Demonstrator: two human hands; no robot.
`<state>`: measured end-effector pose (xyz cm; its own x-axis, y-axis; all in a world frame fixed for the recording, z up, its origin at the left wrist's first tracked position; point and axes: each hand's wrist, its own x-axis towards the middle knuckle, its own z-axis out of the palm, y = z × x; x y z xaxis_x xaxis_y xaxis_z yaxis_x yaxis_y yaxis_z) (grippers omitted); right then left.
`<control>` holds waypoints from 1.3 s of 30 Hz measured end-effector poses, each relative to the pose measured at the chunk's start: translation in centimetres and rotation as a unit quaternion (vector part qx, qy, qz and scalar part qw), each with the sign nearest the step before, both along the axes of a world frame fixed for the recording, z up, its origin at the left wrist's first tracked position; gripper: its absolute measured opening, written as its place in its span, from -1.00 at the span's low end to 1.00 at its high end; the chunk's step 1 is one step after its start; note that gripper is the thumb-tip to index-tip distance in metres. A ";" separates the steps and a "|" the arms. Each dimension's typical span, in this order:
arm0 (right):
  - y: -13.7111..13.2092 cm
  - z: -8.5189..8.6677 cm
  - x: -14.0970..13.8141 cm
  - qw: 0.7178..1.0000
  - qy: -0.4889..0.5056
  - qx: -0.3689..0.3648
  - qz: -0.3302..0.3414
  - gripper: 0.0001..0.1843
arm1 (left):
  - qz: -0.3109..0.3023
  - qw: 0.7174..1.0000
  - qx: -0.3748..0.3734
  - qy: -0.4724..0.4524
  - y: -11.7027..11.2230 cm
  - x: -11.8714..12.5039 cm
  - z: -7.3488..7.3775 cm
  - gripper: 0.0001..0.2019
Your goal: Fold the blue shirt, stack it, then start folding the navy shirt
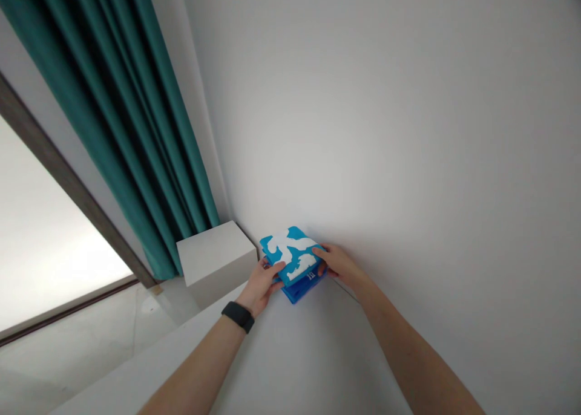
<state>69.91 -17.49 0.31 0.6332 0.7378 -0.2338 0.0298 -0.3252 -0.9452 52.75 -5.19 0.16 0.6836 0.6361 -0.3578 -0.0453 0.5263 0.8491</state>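
Observation:
A flat, book-like blue item with white patches [297,245] is held between both hands, tilted, near the wall. My left hand [259,287] grips its near left edge, thumb on top and fingers beneath. On the opposite side, my right hand [344,266] pinches the right corner, with the thumb over the top. Directly below is a darker blue item [297,292] with white lettering. Whether the two blue pieces are joined, I cannot tell. A black band [238,316] circles my left wrist.
The white top [290,354] under my hands meets a plain wall [385,130]. A lower white cabinet [218,248] stands to the left. Behind it hang green curtains [136,124] beside a bright window [40,233]. Pale floor [104,336] shows at lower left.

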 end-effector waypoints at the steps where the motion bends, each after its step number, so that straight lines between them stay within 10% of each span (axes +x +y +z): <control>1: 0.1 0.1 -0.1 1.000 -0.013 0.000 -0.009 -0.67 | -0.007 1.000 -0.004 0.002 0.2 0.1 -0.1 -0.75; 10: 0.3 -1.6 -1.1 0.997 -0.044 -0.022 -0.058 -0.61 | -0.021 0.999 -0.023 0.036 0.3 -0.1 -2.0 -0.69; 39: -0.6 -2.1 -2.1 0.981 -0.126 0.015 -0.146 -0.58 | 0.045 0.997 0.027 0.050 -1.0 0.0 -0.5 -0.59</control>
